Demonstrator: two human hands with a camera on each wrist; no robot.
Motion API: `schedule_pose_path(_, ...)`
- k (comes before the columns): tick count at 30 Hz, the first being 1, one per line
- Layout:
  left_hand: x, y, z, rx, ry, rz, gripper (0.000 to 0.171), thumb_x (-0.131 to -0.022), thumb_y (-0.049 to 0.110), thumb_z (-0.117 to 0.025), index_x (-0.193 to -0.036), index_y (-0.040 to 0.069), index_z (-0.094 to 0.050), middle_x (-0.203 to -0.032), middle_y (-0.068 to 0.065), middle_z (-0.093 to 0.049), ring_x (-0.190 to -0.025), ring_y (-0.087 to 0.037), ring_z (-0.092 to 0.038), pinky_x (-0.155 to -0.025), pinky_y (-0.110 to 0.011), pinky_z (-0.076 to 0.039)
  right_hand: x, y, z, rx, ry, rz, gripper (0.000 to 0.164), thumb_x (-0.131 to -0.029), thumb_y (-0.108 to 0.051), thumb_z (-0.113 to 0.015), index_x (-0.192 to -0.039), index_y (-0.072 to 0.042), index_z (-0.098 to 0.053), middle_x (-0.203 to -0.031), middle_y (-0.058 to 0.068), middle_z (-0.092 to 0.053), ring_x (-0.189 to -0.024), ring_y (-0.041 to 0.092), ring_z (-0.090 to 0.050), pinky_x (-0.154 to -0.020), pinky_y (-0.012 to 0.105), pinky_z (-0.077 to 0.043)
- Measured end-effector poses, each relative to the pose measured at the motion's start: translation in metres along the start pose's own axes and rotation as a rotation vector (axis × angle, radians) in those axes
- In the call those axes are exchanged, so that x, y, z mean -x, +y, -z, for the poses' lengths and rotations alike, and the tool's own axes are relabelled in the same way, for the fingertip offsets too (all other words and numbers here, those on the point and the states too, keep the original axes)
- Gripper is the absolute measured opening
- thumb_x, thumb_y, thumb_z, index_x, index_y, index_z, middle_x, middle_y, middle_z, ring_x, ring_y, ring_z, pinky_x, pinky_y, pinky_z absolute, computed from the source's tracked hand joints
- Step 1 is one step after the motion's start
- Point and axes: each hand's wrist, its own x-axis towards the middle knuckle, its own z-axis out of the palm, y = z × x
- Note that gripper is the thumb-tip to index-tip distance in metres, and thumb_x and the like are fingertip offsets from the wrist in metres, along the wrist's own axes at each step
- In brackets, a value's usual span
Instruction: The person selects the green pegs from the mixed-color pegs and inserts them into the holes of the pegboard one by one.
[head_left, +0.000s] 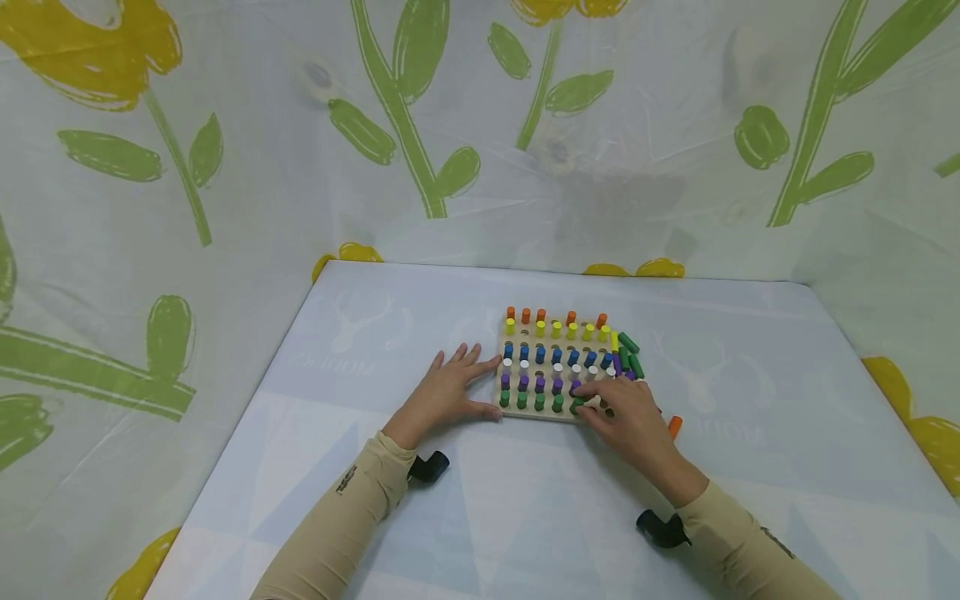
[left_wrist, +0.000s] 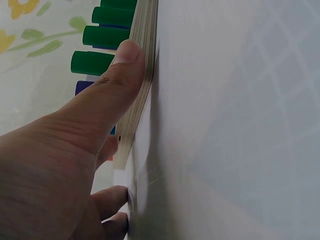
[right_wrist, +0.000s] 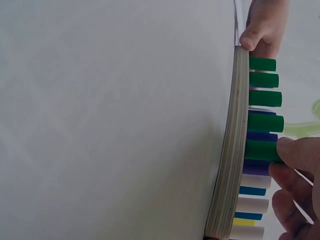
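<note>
A wooden pegboard (head_left: 543,417) carries rows of coloured pegs: orange at the back, then yellow, blue, white, purple and green at the front. My right hand (head_left: 633,425) pinches a green peg (right_wrist: 261,150) between thumb and fingertips. That peg stands upright at the right end of the front row's green pegs (head_left: 539,402); whether it is fully seated I cannot tell. At the board's left side, my left hand (head_left: 446,390) has its fingers spread. Its thumb (left_wrist: 127,52) presses the board's edge near the front corner, and the index fingertip touches the side.
Loose pegs lie along the board's right side, among them a green peg (head_left: 628,342) and a yellow peg (head_left: 614,342). An orange peg (head_left: 676,427) lies beside the right hand, partly hidden. Behind the table (head_left: 450,287) hangs a flowered sheet (head_left: 510,200).
</note>
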Motion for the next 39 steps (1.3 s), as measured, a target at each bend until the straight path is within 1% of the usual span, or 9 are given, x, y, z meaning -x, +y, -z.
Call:
schedule_pose_path(9,0.000,0.000,0.000,-0.014,0.011,-0.016,0.096,-0.062,0.075,-0.062,-0.144,0.039,-0.028,-0.154,-0.004,-0.017,-0.142,-0.025,-0.008,-0.112,-0.053,-0.004,0.001,0.000,0.000,0.021,-0.026,-0.029,0.026,-0.077,-0.023,-0.077,-0.101,-0.021,-0.067,-0.091,-0.008,-0.066,-0.085,0.012,-0.053,-0.074,0.035,-0.034)
schedule_pose_path(15,0.000,0.000,0.000,-0.015,0.015,-0.016,0.096,-0.062,0.075,-0.062,-0.144,0.039,-0.029,-0.153,-0.004,-0.018,-0.142,-0.025,-0.008,-0.112,-0.053,-0.004,0.003,0.001,0.000,0.051,-0.018,-0.015,0.024,-0.078,-0.023,-0.076,-0.100,-0.020,-0.068,-0.087,-0.008,-0.065,-0.080,0.013,-0.051,-0.071,0.033,-0.033)
schedule_pose_path(20,0.000,0.000,0.000,-0.024,0.017,-0.016,0.096,-0.061,0.075,-0.062,-0.144,0.039,-0.028,-0.153,-0.004,-0.018,-0.142,-0.025,-0.009,-0.112,-0.053,-0.004,0.004,0.002,0.003,0.075,-0.024,-0.021,0.023,-0.079,-0.026,-0.075,-0.100,-0.020,-0.067,-0.090,-0.008,-0.065,-0.078,0.013,-0.051,-0.071,0.034,-0.034)
schedule_pose_path(23,0.000,0.000,0.000,-0.027,0.016,-0.017,0.097,-0.062,0.076,-0.061,-0.144,0.039,-0.027,-0.153,-0.004,-0.018,-0.142,-0.026,-0.009,-0.112,-0.053,-0.004,0.005,0.002,0.005,0.064,-0.020,-0.031,0.025,-0.078,-0.026,-0.075,-0.101,-0.021,-0.067,-0.092,-0.008,-0.066,-0.078,0.013,-0.051,-0.073,0.035,-0.035)
schedule_pose_path(29,0.000,0.000,0.001,-0.019,0.005,-0.012,0.097,-0.061,0.076,-0.061,-0.144,0.040,-0.027,-0.154,-0.004,-0.017,-0.142,-0.025,-0.008,-0.112,-0.052,-0.003,0.006,0.009,0.008,0.066,-0.002,-0.019,0.024,-0.079,-0.022,-0.075,-0.102,-0.019,-0.067,-0.095,-0.007,-0.067,-0.079,0.013,-0.050,-0.073,0.035,-0.033)
schedule_pose_path(30,0.000,0.000,0.001,-0.017,0.004,-0.012,0.097,-0.061,0.076,-0.061,-0.144,0.040,-0.027,-0.154,-0.004,-0.017,-0.142,-0.025,-0.007,-0.112,-0.052,-0.003,0.006,0.010,0.009,0.066,-0.002,-0.022,0.024,-0.079,-0.022,-0.075,-0.102,-0.019,-0.067,-0.093,-0.007,-0.067,-0.078,0.013,-0.049,-0.072,0.035,-0.032)
schedule_pose_path(31,0.000,0.000,0.001,-0.013,0.002,-0.013,0.097,-0.061,0.076,-0.061,-0.144,0.040,-0.027,-0.154,-0.004,-0.017,-0.142,-0.025,-0.007,-0.112,-0.052,-0.003,0.006,0.011,0.010,0.065,-0.001,-0.027,0.024,-0.079,-0.022,-0.074,-0.102,-0.019,-0.067,-0.090,-0.007,-0.066,-0.077,0.013,-0.049,-0.071,0.035,-0.031)
schedule_pose_path(36,-0.001,0.000,0.001,-0.013,0.001,-0.017,0.097,-0.062,0.075,-0.062,-0.145,0.039,-0.027,-0.154,-0.005,-0.017,-0.142,-0.025,-0.007,-0.112,-0.053,-0.003,0.005,0.019,0.014,0.077,0.000,-0.068,0.025,-0.080,-0.023,-0.073,-0.104,-0.018,-0.068,-0.089,-0.005,-0.066,-0.079,0.016,-0.049,-0.072,0.036,-0.033)
schedule_pose_path(39,-0.001,-0.001,0.000,-0.014,0.001,-0.017,0.097,-0.062,0.075,-0.062,-0.145,0.038,-0.027,-0.154,-0.005,-0.017,-0.142,-0.025,-0.007,-0.112,-0.053,-0.003,0.005,0.023,0.015,0.089,-0.003,-0.082,0.026,-0.081,-0.024,-0.072,-0.105,-0.017,-0.067,-0.095,-0.002,-0.068,-0.083,0.017,-0.051,-0.074,0.037,-0.034)
